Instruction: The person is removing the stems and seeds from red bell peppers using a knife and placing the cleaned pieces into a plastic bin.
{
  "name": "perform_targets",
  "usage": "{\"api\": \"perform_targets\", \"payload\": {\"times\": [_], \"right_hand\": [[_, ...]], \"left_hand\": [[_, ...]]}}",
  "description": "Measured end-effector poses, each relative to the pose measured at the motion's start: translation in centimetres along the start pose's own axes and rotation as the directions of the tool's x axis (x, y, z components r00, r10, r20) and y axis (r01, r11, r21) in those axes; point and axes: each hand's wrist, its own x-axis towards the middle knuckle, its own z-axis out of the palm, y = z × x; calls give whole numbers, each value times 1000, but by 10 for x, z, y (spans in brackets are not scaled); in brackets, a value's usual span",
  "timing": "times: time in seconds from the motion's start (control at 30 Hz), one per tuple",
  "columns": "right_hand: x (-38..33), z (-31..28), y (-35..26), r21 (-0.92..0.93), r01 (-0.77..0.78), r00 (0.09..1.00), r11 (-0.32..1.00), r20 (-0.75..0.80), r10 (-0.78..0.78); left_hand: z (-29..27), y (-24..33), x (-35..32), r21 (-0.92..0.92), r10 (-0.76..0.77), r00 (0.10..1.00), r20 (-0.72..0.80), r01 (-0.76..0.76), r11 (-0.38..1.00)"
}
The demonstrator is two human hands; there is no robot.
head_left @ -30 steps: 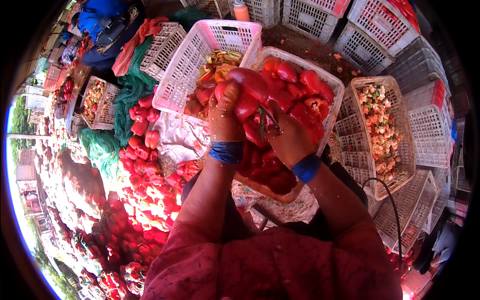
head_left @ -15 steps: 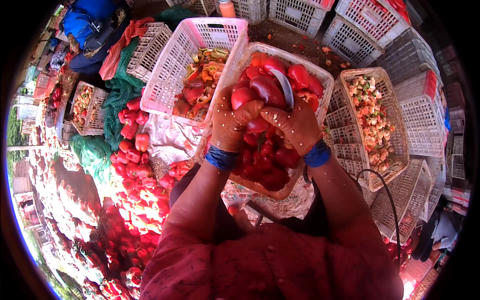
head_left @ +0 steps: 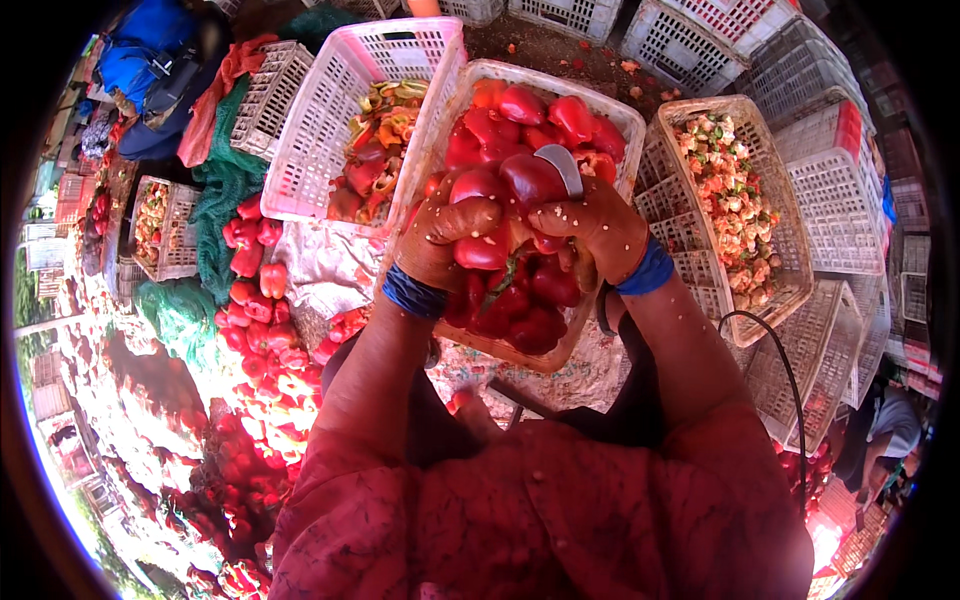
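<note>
Off-white plastic is shown by the middle crate (head_left: 634, 150); beside its left edge a pink-white crate (head_left: 312, 160) is set, and to its right a brownish crate (head_left: 785, 215) is piled with cores (head_left: 728, 195). The middle crate is heaped with red peppers (head_left: 525, 105). Over its centre, a split pepper (head_left: 482, 250) is gripped between left hand (head_left: 440, 235) and right hand (head_left: 605, 225), thumbs pressed on its skin. By the right hand a knife (head_left: 568, 168) is also held, its curved blade turned toward the crate's far edge. Below the split, a green stem (head_left: 508, 272) is exposed.
</note>
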Motion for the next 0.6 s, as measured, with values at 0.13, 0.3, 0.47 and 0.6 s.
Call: {"api": "perform_targets", "payload": {"times": [0.13,0.3,0.47,0.6], "right_hand": [[-3,-7,2,-5,-94,995,996,32,94],[-5,-16,-6,-35,-111,990,993,85,113],[-2,-29,-5,-155,-56,998,986,17,59],[-11,-20,-24,-310,-62,987,949,123,105]], "left_hand": [[-21,0,-6,46,-87,994,-65,90,995],[-15,0,-7,-133,-86,994,-63,77,988],[-21,-7,-15,-66,-23,976,-217,9,998],[-11,15,-27,179,-206,965,-163,234,956]]}}
